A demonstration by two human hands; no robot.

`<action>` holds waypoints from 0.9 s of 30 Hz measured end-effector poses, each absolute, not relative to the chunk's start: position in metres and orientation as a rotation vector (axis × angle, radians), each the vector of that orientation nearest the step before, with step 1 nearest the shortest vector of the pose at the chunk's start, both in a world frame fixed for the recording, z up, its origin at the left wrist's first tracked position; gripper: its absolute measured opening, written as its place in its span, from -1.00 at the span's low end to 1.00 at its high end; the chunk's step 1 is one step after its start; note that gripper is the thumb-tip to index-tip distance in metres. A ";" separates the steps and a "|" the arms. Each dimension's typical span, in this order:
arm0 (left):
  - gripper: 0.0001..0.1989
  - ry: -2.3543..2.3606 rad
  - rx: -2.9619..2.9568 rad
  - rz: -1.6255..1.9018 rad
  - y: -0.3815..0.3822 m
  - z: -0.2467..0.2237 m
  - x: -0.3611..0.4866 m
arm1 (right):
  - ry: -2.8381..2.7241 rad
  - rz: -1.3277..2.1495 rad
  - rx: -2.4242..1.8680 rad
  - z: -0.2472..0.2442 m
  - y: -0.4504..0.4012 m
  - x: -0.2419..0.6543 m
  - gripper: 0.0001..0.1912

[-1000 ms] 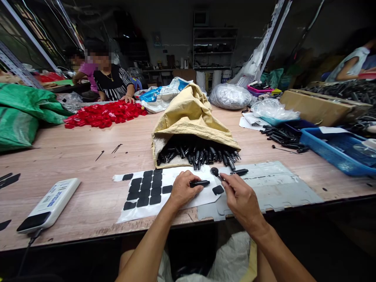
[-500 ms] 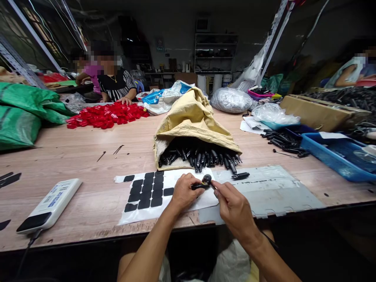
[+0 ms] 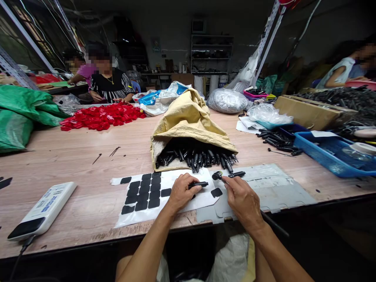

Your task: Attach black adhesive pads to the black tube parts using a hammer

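My left hand (image 3: pixel 181 192) is closed around a slim black tubular part (image 3: pixel 202 184), which points to the right over the white backing sheet (image 3: pixel 173 202). Between the fingers of my right hand (image 3: pixel 245 201) is a thin-stemmed tool with a round black head (image 3: pixel 217 175). The head is apart from the tube, to its upper right. Rows of black rounded-square pads (image 3: pixel 143 196) lie on the sheet. A single black pad (image 3: pixel 216 192) is at the sheet's right end, between my hands. Another black tubular part (image 3: pixel 237 174) lies just beyond my right fingers.
Ahead, a yellow woven sack (image 3: pixel 188 117) spills many black tubular parts. A grey board (image 3: pixel 276 188) lies at right, with a blue tray (image 3: pixel 331 156) beyond. At left are a white power bank (image 3: pixel 44 209) and red parts (image 3: pixel 101 116), with a co-worker (image 3: pixel 110 84) behind them.
The round-headed tool has moved right, away from the tube in my left hand. A single black pad now shows between my hands. The co-worker's hands have drawn back from the red pile.
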State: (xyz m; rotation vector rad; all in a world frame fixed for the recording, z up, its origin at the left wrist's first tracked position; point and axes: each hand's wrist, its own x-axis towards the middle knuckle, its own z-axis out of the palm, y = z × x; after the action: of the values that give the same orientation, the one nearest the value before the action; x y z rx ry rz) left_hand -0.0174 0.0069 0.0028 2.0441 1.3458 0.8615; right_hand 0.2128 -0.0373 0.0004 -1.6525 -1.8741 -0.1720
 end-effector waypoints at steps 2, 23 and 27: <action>-0.85 1.319 2.040 0.880 0.007 0.002 -0.019 | -1.940 -0.243 -1.683 -0.001 -0.034 0.217 -0.67; -0.87 1.351 2.234 0.859 -0.003 0.002 -0.017 | -2.182 0.292 -1.610 0.017 -0.018 0.167 -0.79; -0.87 1.362 2.259 0.844 -0.005 0.002 -0.017 | -2.146 0.326 -1.624 0.014 -0.021 0.162 -0.80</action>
State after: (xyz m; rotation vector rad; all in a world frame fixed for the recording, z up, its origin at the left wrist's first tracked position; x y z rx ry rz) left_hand -0.0171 -0.0048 0.0020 2.2593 1.3619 0.8445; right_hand 0.1622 -0.0208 0.0137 -1.6239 -2.1456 0.3261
